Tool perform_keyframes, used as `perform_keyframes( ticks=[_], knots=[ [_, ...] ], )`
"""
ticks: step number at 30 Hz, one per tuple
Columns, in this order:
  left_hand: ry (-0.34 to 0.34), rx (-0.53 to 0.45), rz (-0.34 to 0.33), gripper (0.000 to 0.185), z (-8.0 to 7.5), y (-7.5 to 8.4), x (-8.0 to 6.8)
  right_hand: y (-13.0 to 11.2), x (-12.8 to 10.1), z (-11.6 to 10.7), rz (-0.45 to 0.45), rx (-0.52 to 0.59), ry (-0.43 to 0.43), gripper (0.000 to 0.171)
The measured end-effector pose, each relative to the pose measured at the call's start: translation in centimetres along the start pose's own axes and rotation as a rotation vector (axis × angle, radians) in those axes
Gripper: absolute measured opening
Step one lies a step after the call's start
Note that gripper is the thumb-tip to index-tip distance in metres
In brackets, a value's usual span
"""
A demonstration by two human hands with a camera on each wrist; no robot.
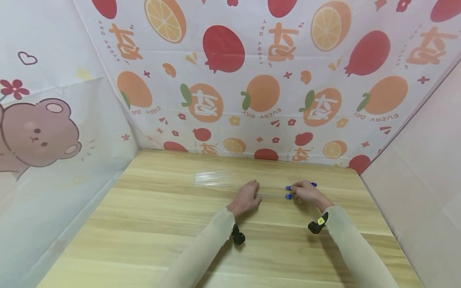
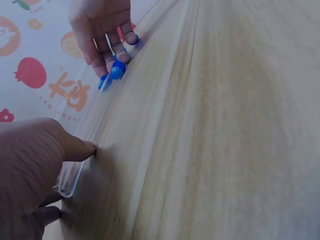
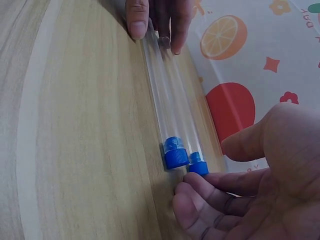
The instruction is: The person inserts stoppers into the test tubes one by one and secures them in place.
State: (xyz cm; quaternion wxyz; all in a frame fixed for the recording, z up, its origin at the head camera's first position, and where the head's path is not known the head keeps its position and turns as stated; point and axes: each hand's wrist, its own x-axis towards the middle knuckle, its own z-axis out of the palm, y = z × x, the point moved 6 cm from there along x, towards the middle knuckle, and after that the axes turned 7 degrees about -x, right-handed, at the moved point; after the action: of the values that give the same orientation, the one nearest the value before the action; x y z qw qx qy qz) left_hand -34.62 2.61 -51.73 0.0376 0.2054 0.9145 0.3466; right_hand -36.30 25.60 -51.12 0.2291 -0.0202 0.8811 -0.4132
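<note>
Two clear test tubes (image 3: 167, 95) with blue screw caps lie side by side on the wooden tabletop. My left hand (image 1: 247, 197) grips them near their rounded ends, thumb on the near side and fingers on the far side. At the other end, my right hand (image 1: 305, 191) is beside the caps. Its fingertips touch the farther blue cap (image 3: 198, 167), while the thumb stands apart from it. The nearer blue cap (image 3: 176, 155) sits slightly to the left of that one in the right wrist view. Another small blue piece (image 1: 314, 184) shows just behind my right hand.
Several clear tubes (image 1: 212, 179) lie in a neat row to the left of my left hand. Behind the wooden table (image 1: 144, 240) hangs a fruit-print cloth (image 1: 227, 100). A bear-print cloth (image 1: 39, 132) covers the left side, and a pale wall (image 1: 425, 160) borders the right.
</note>
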Motion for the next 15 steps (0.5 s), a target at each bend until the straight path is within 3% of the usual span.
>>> perform_keyframes(
  ticks=[15],
  knots=[
    [0.045, -0.001, 0.007, 0.048, 0.40, -0.16, -0.60, 0.35, -0.13, 0.18, 0.064, -0.011, 0.007, 0.047]
  ],
)
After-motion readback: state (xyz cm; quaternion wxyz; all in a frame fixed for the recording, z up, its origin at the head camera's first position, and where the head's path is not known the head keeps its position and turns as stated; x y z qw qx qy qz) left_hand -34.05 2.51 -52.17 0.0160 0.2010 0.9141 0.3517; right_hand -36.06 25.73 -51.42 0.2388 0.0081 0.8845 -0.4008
